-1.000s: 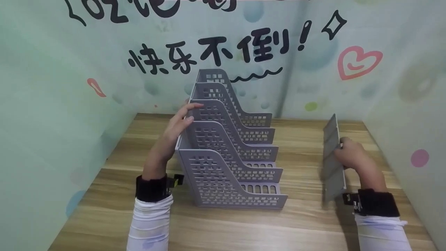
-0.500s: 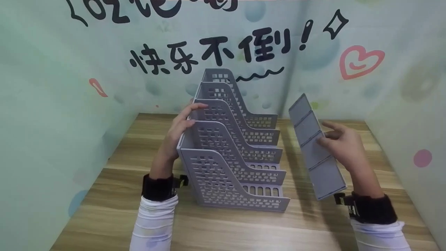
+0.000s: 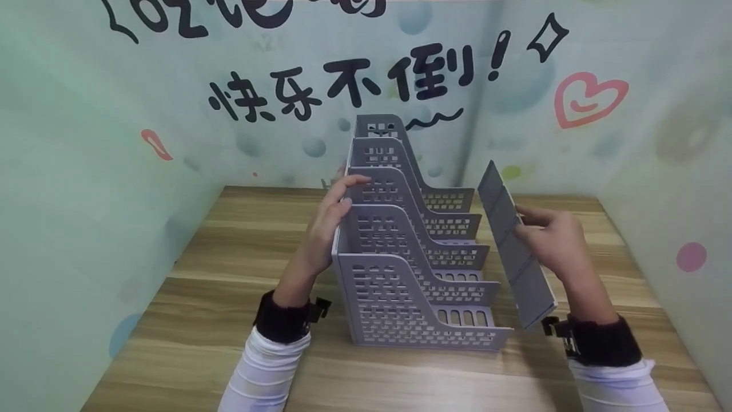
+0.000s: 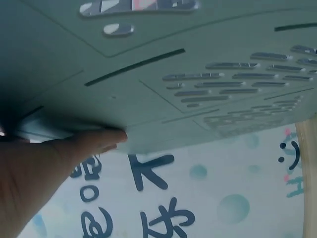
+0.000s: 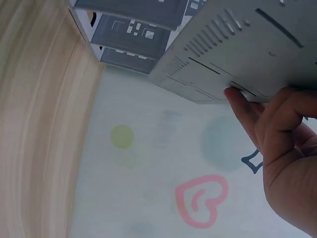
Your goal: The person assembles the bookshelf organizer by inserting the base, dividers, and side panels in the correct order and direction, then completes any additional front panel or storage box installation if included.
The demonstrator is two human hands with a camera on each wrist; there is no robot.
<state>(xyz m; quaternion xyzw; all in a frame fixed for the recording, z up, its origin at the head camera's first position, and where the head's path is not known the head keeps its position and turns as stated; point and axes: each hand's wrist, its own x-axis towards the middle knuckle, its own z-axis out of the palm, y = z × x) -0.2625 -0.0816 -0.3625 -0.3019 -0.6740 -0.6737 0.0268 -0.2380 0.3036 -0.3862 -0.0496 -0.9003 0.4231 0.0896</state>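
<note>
A grey plastic file organizer (image 3: pixel 420 317) stands upright on the table, its perforated dividers in a row and their low ends to the right. My left hand (image 3: pixel 326 229) holds it by the top of its tall back side, fingers over the edge. In the left wrist view, a finger (image 4: pixel 94 140) lies along the slotted back panel (image 4: pixel 143 94). Just right of the organizer, my right hand (image 3: pixel 552 243) pinches a flat grey panel (image 3: pixel 503 240) by its long edge. That panel is raised and tilted, apart from the dividers in the head view. Slots show on its other face (image 5: pixel 213 64) in the right wrist view.
A wood-grain table (image 3: pixel 229 246) lies beneath. A pale printed curtain (image 3: pixel 514 143) with black lettering and a pink heart rises behind the table and along its sides.
My left hand has shifted the organizer to the right. My right hand has lifted the panel, brought it leftward close to the organizer and turned its face.
</note>
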